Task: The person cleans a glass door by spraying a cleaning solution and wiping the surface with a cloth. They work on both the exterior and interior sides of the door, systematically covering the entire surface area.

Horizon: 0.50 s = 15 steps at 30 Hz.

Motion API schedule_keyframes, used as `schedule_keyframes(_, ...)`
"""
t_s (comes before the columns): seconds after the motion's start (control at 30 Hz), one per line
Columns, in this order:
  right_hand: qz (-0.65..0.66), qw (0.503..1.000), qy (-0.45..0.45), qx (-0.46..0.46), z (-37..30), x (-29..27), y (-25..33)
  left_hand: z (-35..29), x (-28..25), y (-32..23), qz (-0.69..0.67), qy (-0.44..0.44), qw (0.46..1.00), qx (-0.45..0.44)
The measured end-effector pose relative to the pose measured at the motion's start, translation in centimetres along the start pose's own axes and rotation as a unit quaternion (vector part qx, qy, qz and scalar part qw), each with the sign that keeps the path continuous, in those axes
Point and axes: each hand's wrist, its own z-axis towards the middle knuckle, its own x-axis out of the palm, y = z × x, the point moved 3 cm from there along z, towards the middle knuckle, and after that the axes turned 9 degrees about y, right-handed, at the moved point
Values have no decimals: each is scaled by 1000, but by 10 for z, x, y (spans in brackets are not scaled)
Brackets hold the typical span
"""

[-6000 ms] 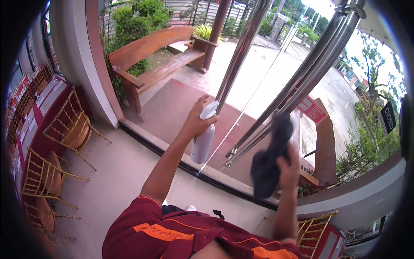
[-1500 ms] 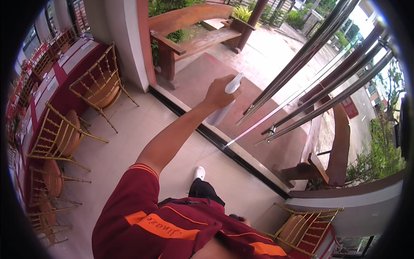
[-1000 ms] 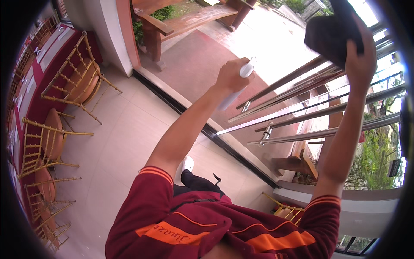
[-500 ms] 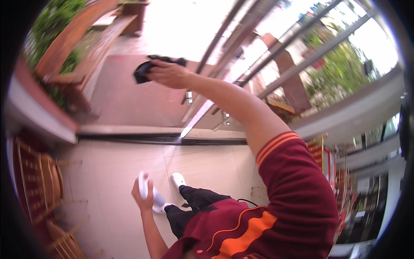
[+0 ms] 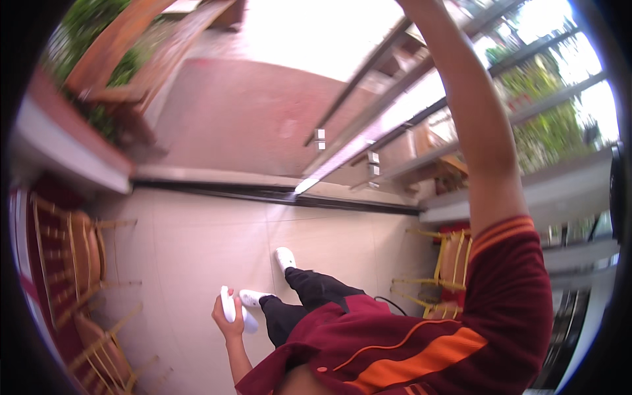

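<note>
My left hand (image 5: 228,324) is wrapped round a white bottle (image 5: 249,322) that looks like a spray bottle, held low at my left side above the floor. Its top, near my fingers, is partly covered by them. My right arm (image 5: 484,118) stretches up and forward past the upper edge, so the hand and whatever it holds are out of the picture. That arm passes in front of a glass door with metal frame bars (image 5: 359,81), which stands ajar ahead of me.
A dark door track (image 5: 224,193) crosses the tiled floor (image 5: 191,243). Gold-framed chairs stand at the left (image 5: 85,250) and right (image 5: 454,257). Outside are reddish paving (image 5: 243,118), a wooden bench (image 5: 112,66) and plants. White shoes (image 5: 284,259) are on my feet.
My right hand, which held a black cloth near the door's edge, has swung up and to the right out of view. The view has shifted; my left hand still holds the bottle.
</note>
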Motion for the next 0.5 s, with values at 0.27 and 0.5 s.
schedule_keyframes(0.27,91,765,494,-404,-367,117,244,-22,4,4,-9,-63,998,-3)
schedule_keyframes(0.5,247,894,319,-193,-139,52,115,-54,-19,21,-42,-73,996,-25)
